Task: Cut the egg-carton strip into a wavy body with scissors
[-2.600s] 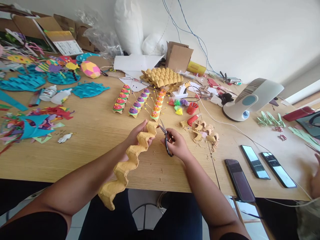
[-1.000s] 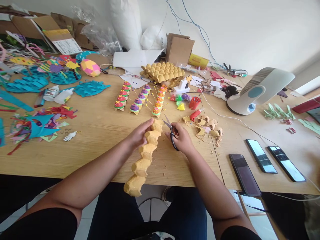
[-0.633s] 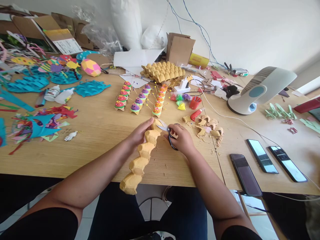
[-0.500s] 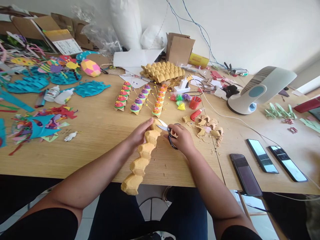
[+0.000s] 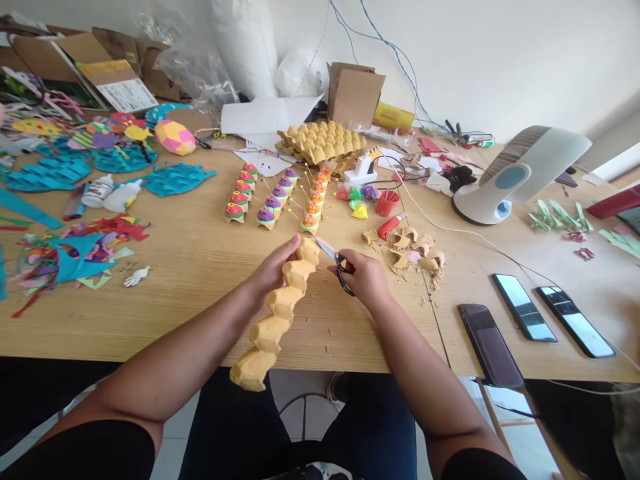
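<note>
A long strip of yellow egg carton [image 5: 283, 303] slants from my left hand down past the table's front edge. My left hand [image 5: 275, 270] is closed on its far end, thumb along the top cup. Held in my right hand [image 5: 365, 273] are black-handled scissors [image 5: 330, 251], their blades together and pointing at the strip's far right edge. Whether the blade tip touches the carton I cannot tell. Beyond my hands stand three painted egg-carton caterpillars: red [image 5: 240, 195], purple [image 5: 275, 200] and orange [image 5: 317, 199], with pins stuck in them.
Carton scraps [image 5: 405, 248] and a red-handled cutter [image 5: 390, 227] lie right of my hands. Three phones [image 5: 490, 345] rest near the front right, with a white fan [image 5: 505, 177] behind. Stacked egg trays [image 5: 325, 141] sit at the back; blue paper crafts [image 5: 177, 179] fill the left.
The scissors' blades have closed and drawn slightly away from the strip. The strip's near end has swung a little to the left.
</note>
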Motion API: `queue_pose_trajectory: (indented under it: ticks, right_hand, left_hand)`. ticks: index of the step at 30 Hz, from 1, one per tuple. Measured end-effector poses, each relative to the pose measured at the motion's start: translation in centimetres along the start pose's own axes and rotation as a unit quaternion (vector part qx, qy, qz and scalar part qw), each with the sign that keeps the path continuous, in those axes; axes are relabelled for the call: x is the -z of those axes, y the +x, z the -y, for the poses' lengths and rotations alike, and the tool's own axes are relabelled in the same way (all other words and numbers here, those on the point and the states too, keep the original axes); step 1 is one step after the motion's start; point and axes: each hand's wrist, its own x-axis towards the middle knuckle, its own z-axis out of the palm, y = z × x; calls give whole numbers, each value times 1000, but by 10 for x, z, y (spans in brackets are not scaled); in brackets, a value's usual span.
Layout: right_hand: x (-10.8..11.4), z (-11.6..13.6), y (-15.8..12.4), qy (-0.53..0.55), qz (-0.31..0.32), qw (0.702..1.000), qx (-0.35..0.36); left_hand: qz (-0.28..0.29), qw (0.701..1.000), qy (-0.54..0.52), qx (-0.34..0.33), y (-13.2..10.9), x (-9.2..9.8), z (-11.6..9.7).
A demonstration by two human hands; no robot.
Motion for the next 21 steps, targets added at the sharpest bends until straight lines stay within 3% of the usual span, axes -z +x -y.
queue_pose_trajectory:
  ticks: [4, 8, 15, 18, 21]
  right_hand:
    - [-4, -3, 1, 92, -22, 994, -58]
    - [-6, -4, 4, 177, -31, 981, -67]
    - [-10, 2, 4, 386, 14, 921, -45]
    - [-12, 1, 2, 329, 21, 944, -26]
    - [-12, 0, 0, 172, -11, 985, 3]
  left_hand:
    - [-18, 999, -12, -47, 1, -6, 1]
    - [-21, 997, -19, -77, 6, -8, 5]
    - [-1, 997, -13, -74, 9, -3, 8]
    - [-1, 998, -28, -63, 10, -4, 8]
    - [-9, 998, -46, -52, 10, -7, 5]
